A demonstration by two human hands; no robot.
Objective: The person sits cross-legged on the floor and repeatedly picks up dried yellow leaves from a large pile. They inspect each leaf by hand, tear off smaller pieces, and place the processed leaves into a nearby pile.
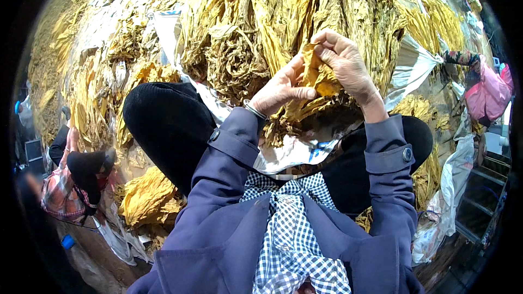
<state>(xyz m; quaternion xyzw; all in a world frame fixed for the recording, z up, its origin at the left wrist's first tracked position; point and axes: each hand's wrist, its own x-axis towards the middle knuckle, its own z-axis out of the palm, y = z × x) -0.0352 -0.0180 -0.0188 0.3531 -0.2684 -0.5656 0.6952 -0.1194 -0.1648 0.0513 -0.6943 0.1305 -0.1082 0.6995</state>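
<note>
A crumpled, golden-brown dried leaf, apparently cured tobacco, is between my two hands above my lap. My right hand pinches its upper end between thumb and fingers. Lower down, my left hand holds the same leaf, thumb in front and the fingers partly hidden behind it. Just beyond them lies a large heap of long yellow and brown dried leaves. A darker, curled bunch rests at the heap's left near side. More leaf pieces lie below my hands, over a white woven sheet.
My bent knees flank the heap. Loose leaves lie at left. One person in a plaid shirt sits at left; another in pink is at right. White sacking lies by a dark metal frame.
</note>
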